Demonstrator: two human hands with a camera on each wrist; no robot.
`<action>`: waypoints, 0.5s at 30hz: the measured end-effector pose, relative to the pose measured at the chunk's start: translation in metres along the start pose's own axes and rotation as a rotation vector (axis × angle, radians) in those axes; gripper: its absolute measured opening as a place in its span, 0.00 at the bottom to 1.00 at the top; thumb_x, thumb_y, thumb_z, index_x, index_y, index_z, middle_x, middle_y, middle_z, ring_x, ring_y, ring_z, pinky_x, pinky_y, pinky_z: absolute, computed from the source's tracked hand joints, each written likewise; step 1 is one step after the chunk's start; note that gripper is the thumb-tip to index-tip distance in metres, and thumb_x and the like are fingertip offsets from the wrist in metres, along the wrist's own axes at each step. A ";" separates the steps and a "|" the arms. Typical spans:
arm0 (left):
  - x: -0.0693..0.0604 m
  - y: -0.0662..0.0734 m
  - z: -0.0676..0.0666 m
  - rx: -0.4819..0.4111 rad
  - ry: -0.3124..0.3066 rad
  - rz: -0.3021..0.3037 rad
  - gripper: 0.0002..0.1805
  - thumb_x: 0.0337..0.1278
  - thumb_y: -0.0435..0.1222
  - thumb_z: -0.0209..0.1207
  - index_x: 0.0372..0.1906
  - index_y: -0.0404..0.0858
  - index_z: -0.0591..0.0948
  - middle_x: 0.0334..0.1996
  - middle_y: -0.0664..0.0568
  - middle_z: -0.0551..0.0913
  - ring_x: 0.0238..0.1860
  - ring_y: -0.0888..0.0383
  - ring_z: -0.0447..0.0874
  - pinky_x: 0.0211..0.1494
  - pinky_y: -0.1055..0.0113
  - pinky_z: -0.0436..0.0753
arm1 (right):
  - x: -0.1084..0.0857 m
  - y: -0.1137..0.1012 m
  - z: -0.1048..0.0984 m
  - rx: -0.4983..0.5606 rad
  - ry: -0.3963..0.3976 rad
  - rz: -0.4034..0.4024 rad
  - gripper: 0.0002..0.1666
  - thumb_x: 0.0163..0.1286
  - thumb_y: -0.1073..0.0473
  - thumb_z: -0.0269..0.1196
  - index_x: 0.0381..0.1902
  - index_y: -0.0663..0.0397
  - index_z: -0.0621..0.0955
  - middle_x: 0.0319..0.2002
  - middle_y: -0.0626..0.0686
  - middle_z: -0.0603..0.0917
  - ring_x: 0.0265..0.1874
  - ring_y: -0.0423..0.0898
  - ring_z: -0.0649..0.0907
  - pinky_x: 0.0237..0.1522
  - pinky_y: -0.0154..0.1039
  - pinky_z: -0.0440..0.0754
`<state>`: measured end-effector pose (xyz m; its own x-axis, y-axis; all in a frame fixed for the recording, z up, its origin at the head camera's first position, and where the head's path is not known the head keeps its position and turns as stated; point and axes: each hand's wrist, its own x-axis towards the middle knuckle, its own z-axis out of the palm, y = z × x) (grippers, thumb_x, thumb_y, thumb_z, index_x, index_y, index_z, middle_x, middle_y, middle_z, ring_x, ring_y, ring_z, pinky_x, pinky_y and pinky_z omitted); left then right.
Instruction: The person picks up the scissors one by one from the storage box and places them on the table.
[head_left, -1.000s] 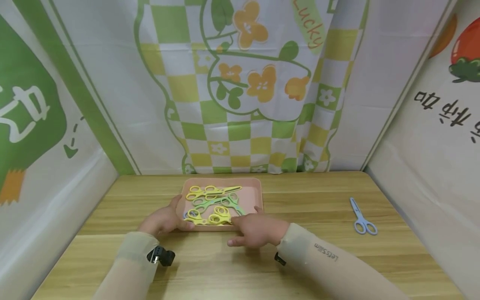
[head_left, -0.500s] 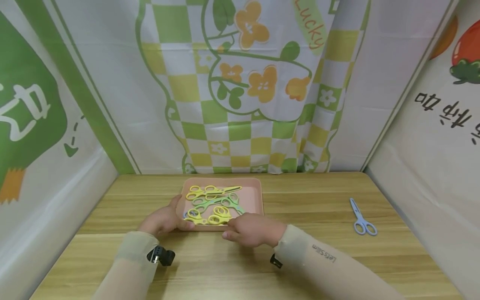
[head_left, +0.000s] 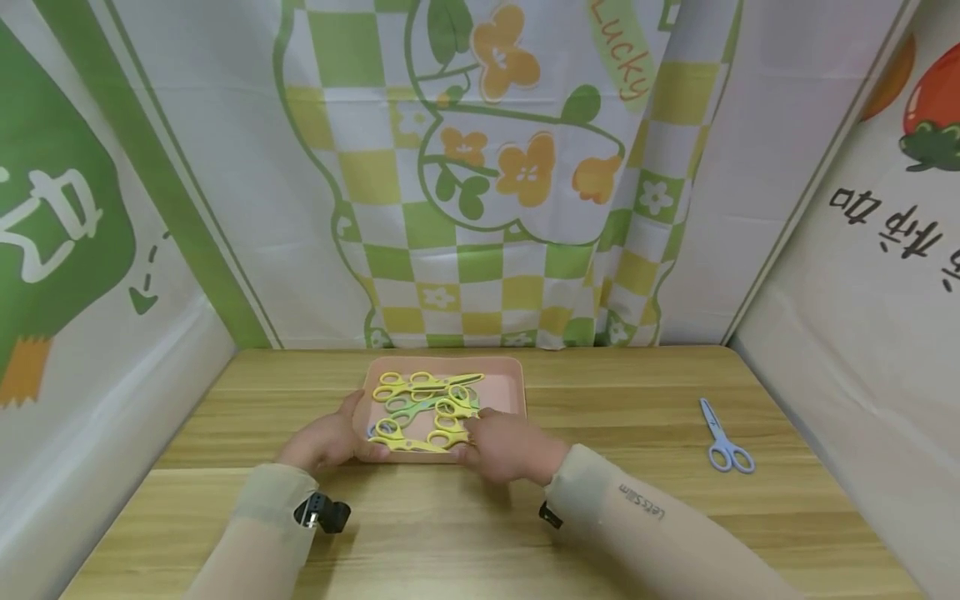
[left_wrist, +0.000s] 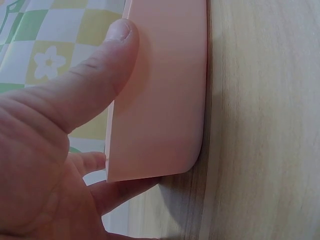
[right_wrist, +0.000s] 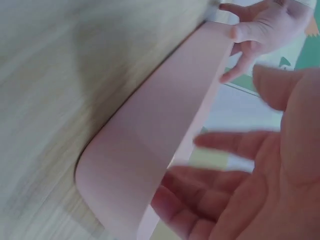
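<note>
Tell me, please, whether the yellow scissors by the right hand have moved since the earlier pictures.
Yes; against the tray, which has stayed put, the yellow scissors by the right hand have shifted toward its far side and slightly to the right.

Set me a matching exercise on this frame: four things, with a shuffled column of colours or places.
1. Tray
2. Left hand
3. Right hand
4. Scissors outside the tray

A. At the tray's left end
B. Blue
C. Pink
D. Over the tray's near edge, right of centre

Pairs: 1-C, 2-A, 3-D, 4-B
</note>
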<state>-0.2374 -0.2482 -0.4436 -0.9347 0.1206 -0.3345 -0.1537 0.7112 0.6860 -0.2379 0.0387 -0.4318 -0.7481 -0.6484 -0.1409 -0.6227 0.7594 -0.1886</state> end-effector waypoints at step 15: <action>-0.001 0.001 0.000 0.009 0.000 -0.006 0.72 0.39 0.49 0.79 0.78 0.33 0.39 0.69 0.19 0.55 0.65 0.27 0.60 0.67 0.36 0.58 | 0.020 0.006 -0.005 0.159 -0.056 0.153 0.38 0.76 0.37 0.53 0.61 0.68 0.76 0.55 0.62 0.82 0.56 0.56 0.80 0.58 0.49 0.74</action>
<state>-0.2364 -0.2473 -0.4424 -0.9337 0.1168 -0.3384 -0.1559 0.7183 0.6780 -0.2577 0.0307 -0.4314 -0.8144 -0.5316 -0.2329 -0.4555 0.8341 -0.3112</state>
